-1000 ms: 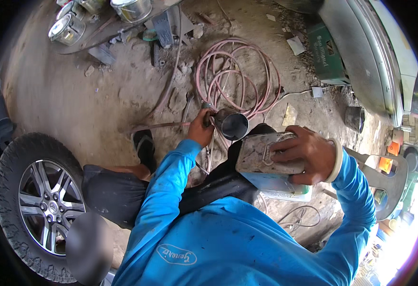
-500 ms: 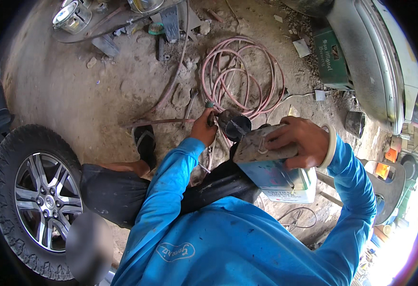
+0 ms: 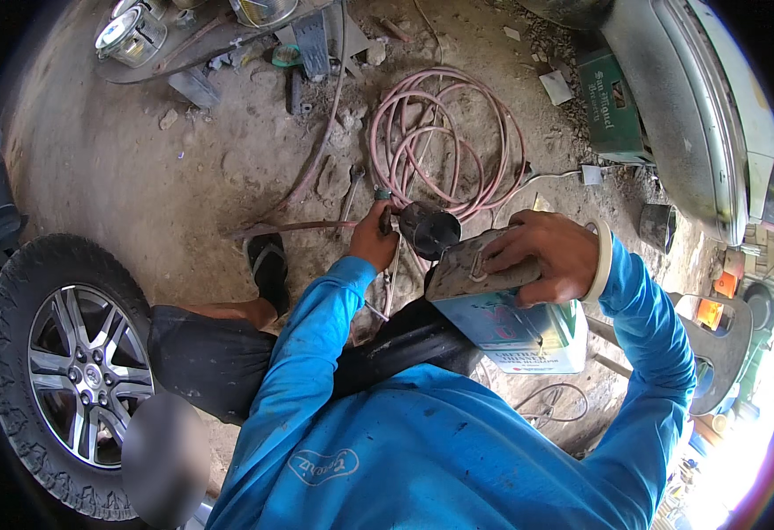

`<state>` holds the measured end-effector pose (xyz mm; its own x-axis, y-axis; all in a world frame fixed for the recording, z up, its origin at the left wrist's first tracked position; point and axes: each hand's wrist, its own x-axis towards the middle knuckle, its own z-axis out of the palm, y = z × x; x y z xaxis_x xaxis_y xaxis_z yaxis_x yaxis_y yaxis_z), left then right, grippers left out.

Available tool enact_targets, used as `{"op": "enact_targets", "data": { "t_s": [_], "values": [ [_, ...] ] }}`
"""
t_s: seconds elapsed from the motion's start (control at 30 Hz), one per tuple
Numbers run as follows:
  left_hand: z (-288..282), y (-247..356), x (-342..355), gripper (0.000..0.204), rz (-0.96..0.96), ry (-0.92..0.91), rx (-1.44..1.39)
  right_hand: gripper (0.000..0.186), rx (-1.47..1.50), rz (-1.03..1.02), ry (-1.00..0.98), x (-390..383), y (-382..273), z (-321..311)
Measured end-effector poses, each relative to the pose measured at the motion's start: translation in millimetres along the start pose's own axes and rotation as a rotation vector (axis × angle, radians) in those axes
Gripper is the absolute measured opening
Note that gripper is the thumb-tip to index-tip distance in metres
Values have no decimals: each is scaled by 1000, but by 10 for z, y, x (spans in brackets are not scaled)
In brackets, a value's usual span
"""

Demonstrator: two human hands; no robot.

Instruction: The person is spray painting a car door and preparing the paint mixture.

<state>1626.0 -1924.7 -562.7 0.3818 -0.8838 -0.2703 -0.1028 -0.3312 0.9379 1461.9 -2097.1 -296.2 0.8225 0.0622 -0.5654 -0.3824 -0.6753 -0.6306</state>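
My left hand point(image 3: 375, 238) is closed around what looks like a spray gun, its body mostly hidden by the fingers. The gun's round dark cup point(image 3: 429, 230) sits to the right of that hand, its mouth facing the can. A rectangular blue-and-white metal thinner can point(image 3: 515, 322) with a grimy top leans towards the cup over my right thigh. My right hand point(image 3: 550, 258) grips it by the top, fingers spread across its handle area. The can's near top corner is close beside the cup; whether they touch, and whether liquid flows, I cannot make out.
A coiled pink hose point(image 3: 449, 146) lies on the dirt floor ahead, beside a wrench point(image 3: 352, 190). To the left stands a large wheel point(image 3: 69, 375). A low table point(image 3: 201, 55) holds cans at the far left. A green crate point(image 3: 612, 106) and a car bumper point(image 3: 683, 106) are right.
The cup and the can have both shifted slightly left. The cup's mouth is turned a little more towards the can, with my hands keeping the same grips.
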Motion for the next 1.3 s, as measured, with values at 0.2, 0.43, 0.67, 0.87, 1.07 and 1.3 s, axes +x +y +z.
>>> {"op": "enact_targets", "data": {
  "t_s": [0.2, 0.43, 0.67, 0.87, 1.07, 1.3],
  "values": [
    [22, 6, -23, 50, 1, 16, -3, 54, 13, -7, -12, 4, 25, 9],
    [42, -22, -8, 50, -13, -16, 7, 56, 57, 4, -22, 33, 135, 55],
    [-40, 101, 37, 45, 53, -53, -136, 57, -39, -115, 63, -299, -121, -70],
    [-459, -25, 88, 41, -104, -55, -431, 59, -106, 15, 413, -1109, -276, 171],
    [-664, 377, 374, 45, -258, 45, -412, 66, 29, 255, 1024, -1853, 384, 1013],
    [-782, 701, 329, 46, -248, 145, -401, 57, 435, 378, 1725, -1881, 2265, 2303]
  ]
}}
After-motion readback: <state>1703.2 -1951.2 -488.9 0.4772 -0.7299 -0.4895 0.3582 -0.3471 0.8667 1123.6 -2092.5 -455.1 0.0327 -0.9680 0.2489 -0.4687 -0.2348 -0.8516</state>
